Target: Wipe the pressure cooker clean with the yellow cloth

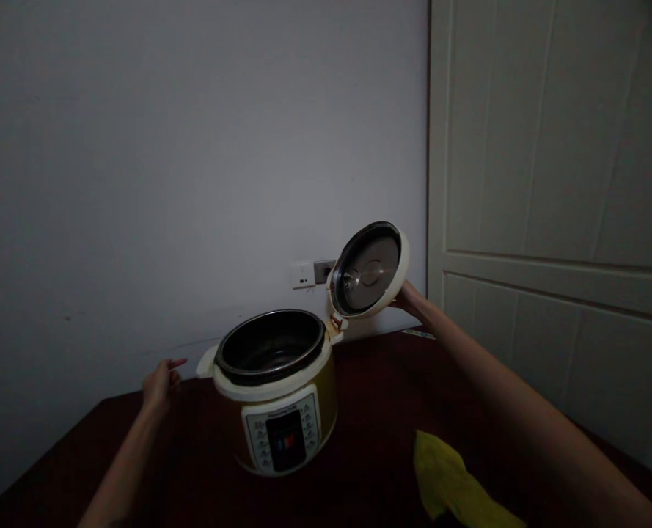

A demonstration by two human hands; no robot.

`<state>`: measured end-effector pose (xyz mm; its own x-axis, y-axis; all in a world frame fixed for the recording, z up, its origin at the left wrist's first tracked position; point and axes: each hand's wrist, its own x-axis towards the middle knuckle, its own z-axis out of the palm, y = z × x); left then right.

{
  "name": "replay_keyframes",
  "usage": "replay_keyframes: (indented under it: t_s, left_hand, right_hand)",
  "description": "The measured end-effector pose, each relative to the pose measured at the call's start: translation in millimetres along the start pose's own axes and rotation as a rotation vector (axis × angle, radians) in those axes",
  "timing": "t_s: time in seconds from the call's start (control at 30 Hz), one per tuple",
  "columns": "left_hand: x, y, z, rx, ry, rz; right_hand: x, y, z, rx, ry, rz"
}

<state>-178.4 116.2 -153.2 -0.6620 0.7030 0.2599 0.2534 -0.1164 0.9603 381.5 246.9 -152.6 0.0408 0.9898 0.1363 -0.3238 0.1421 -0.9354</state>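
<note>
An electric pressure cooker (pixel 330 411) stands on the dark red table, with a control panel (pixel 282 433) on its front. Its round lid (pixel 370 268) is raised on a hinge at the right, showing the metal underside. Inside the body sits a dark inner pot (pixel 273 345), with no contents visible. My right hand (pixel 407 297) grips the lid's outer edge from behind, its fingers mostly hidden. To the left of the cooker's side handle (pixel 207 362), my left hand (pixel 162 381) hovers apart from it, one finger stretched out and nothing held.
A yellow cloth (pixel 452 477) lies on the table (pixel 375 411) at the front right. Behind the cooker, a wall socket (pixel 302 276) is set beside a grey one (pixel 322 271). A white panelled door (pixel 535 183) borders the right side.
</note>
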Motion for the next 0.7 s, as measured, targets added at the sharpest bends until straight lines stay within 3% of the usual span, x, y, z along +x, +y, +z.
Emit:
replay_keyframes:
  t_s: [0.27, 0.7]
  left_hand:
    - [-11, -2, 3.7, -0.212, -0.036, -0.099]
    - [-32, -14, 11.3, -0.197, -0.143, -0.127]
  right_hand:
    - [7, 11, 8, 0.052, -0.051, -0.124]
    - [-21, -17, 35, 0.037, -0.058, -0.266]
